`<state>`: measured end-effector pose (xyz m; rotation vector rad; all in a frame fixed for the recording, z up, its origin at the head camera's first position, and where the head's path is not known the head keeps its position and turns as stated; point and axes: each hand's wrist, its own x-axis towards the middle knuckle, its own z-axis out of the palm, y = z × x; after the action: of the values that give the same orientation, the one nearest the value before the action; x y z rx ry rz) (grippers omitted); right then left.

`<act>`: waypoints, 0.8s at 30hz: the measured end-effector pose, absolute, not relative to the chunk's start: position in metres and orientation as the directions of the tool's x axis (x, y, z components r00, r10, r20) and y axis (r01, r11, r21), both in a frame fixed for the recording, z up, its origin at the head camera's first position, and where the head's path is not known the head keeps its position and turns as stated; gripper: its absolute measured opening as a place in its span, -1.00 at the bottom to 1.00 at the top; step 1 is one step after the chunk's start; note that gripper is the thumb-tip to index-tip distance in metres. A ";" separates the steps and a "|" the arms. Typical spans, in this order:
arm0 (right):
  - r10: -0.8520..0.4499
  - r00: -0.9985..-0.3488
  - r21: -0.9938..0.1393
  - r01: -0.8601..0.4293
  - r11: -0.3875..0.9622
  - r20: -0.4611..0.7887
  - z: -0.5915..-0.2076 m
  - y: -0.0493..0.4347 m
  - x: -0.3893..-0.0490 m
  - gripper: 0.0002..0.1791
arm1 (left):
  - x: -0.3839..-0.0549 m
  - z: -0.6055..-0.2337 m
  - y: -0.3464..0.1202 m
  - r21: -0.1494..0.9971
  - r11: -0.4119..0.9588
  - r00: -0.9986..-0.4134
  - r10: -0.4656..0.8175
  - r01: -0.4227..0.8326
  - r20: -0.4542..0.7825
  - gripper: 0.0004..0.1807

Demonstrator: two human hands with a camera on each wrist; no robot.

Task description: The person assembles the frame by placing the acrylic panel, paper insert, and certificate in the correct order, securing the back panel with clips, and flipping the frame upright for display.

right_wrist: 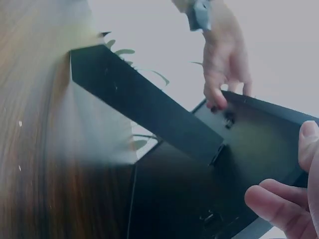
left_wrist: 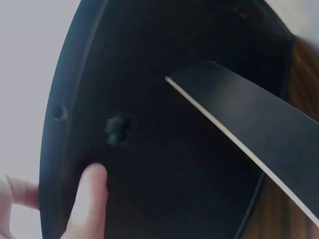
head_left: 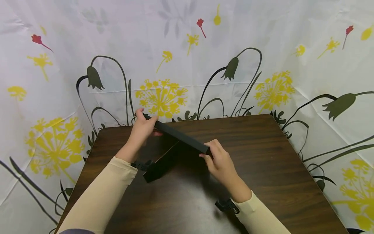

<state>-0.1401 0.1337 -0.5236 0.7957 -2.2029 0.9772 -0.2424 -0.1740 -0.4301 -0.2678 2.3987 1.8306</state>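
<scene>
A black picture frame is tilted above the table, its top edge facing the head camera. My left hand grips its far left corner, with the thumb on one side and fingers on the other. At the near right corner my right hand pinches the edge. From the frame's dark back a flat black stand leg sticks out at an angle, its lower end close to the tabletop. A small metal-looking hanger shows on the back in the left wrist view. The frame's front is hidden.
The dark wood-grain table has rounded far corners. Behind it and at both sides hangs a white cloth printed with flowers. Black straps with small devices sit at both wrists.
</scene>
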 end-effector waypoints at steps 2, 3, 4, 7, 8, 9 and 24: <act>-0.291 -0.649 -0.445 -0.720 0.532 0.702 -0.522 0.132 -0.137 -0.61 | -0.246 -0.424 -0.175 0.945 0.229 -0.973 -0.047 -0.232 -0.228 0.02; -0.296 -0.654 -0.455 -0.721 0.523 0.696 -0.522 0.132 -0.135 -0.58 | -0.247 -0.422 -0.175 0.946 0.214 -0.970 -0.035 -0.243 -0.241 0.04; -0.301 -0.659 -0.465 -0.721 0.513 0.689 -0.521 0.132 -0.134 -0.56 | -0.249 -0.420 -0.175 0.944 0.214 -0.967 -0.026 -0.252 -0.252 0.04; -0.321 -0.668 -0.493 -0.726 0.480 0.671 -0.521 0.134 -0.133 -0.52 | -0.252 -0.415 -0.176 0.930 0.250 -0.961 -0.011 -0.270 -0.276 0.03; -0.330 -0.672 -0.503 -0.726 0.469 0.662 -0.523 0.135 -0.134 -0.52 | -0.252 -0.413 -0.176 0.926 0.261 -0.960 -0.008 -0.273 -0.281 0.03; -0.340 -0.675 -0.511 -0.727 0.458 0.655 -0.524 0.137 -0.135 -0.52 | -0.252 -0.412 -0.176 0.923 0.269 -0.959 -0.003 -0.274 -0.284 0.03; -0.484 -0.871 -0.841 -0.323 0.433 0.086 -0.567 0.162 -0.157 -0.63 | -0.249 -0.404 -0.175 0.911 0.301 -0.954 0.014 -0.281 -0.298 0.02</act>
<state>-0.1568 0.1616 -0.5667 0.7957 -2.7986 1.5790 -0.2487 -0.1748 -0.4041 -0.2439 2.3202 1.7047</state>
